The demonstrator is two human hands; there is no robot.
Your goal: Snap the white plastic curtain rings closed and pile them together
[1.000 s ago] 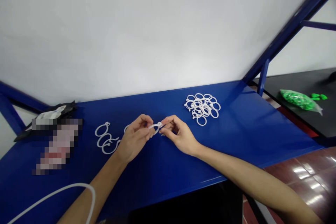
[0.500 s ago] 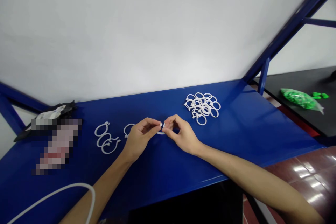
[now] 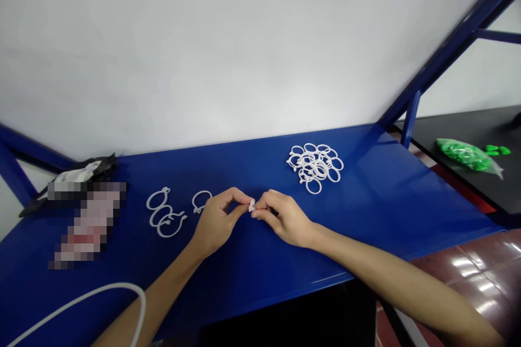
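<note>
A white wall (image 3: 244,54) rises behind a glossy blue table (image 3: 374,200), with a slanting blue beam (image 3: 451,43) at the right. Beyond the beam stands a black table (image 3: 486,190). Reddish-brown floor tiles (image 3: 484,260) catch bright reflections; soft light brightens the wall's middle.

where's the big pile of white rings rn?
Head view, right of centre: the pile of white rings lies on the blue table near its far edge, beyond the right hand.
</note>
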